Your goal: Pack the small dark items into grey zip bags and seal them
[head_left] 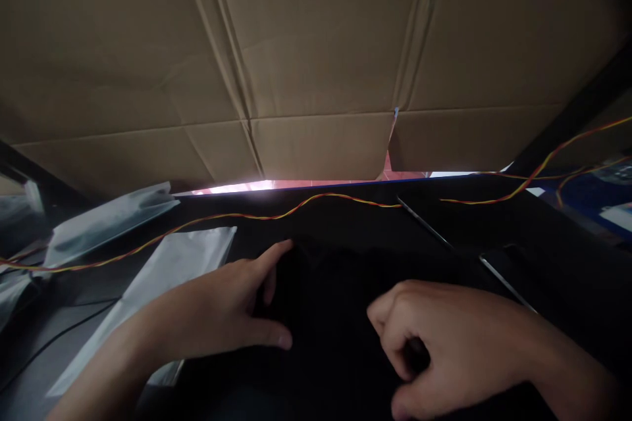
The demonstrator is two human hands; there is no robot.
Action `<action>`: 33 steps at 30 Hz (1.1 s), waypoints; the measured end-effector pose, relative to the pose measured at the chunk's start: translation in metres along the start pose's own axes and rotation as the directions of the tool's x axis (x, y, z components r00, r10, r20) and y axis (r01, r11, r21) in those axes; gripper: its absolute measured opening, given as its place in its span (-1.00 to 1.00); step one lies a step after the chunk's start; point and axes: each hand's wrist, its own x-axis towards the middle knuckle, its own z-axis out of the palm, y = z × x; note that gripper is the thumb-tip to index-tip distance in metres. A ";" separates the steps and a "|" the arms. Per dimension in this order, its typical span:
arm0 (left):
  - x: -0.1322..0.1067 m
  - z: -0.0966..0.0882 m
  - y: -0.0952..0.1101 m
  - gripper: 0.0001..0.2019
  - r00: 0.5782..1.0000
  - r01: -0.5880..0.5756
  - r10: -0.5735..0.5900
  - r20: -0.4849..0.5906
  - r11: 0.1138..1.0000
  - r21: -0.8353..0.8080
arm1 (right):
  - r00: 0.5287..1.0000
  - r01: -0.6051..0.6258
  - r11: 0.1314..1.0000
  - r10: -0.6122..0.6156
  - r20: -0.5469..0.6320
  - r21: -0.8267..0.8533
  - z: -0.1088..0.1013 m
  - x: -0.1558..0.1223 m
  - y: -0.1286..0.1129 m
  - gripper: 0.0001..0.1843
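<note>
A piece of black fabric (336,316) lies spread over the dark table in front of me. My left hand (232,306) rests on its left part, fingers stretched out flat, the index finger pointing toward the fabric's far edge. My right hand (439,342) sits to the right with its fingers curled in, pinching a fold of the black fabric. The fabric is very dark and its outline is hard to make out.
A big cardboard sheet (316,59) stands upright behind the table. A twisted red-and-yellow wire (316,197) runs across the far edge. Clear plastic bags (162,270) lie at the left. A thin dark rod (424,223) lies at the right.
</note>
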 end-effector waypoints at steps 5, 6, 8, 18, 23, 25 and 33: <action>0.009 0.003 -0.003 -0.32 0.985 -0.051 0.072 -0.159 0.990 0.133 | 1.000 -0.006 0.993 0.004 0.011 0.119 -0.009 0.002 0.000 -0.59; 0.010 0.004 -0.003 -0.36 0.980 -0.051 0.080 -0.182 0.985 0.162 | 0.997 0.004 0.995 0.003 -0.071 0.102 -0.010 0.003 0.000 -0.60; 0.012 0.005 -0.005 -0.36 0.977 -0.027 0.071 -0.200 0.977 0.212 | 0.972 -0.025 0.999 0.032 -0.234 0.034 -0.010 0.006 0.002 -0.78; 0.015 0.008 -0.012 -0.48 0.965 -0.042 0.102 -0.243 0.970 0.240 | 0.882 -0.360 0.924 0.293 -0.370 -0.127 -0.004 -0.006 0.025 -0.51; 0.017 0.008 -0.009 -0.69 0.966 -0.018 0.104 -0.235 0.941 0.339 | 0.760 -0.299 0.894 0.011 -0.650 -0.333 -0.002 0.006 0.007 -0.61; 0.017 0.007 -0.007 -0.68 0.942 -0.077 0.182 -0.283 0.936 0.344 | 0.751 -0.135 0.906 -0.170 -0.638 -0.401 0.002 0.015 0.002 -0.73; 0.012 0.005 0.008 -0.81 0.937 -0.349 0.350 0.003 0.933 0.089 | 0.741 -0.249 0.800 -0.205 -0.640 -0.546 0.008 0.036 0.037 -0.72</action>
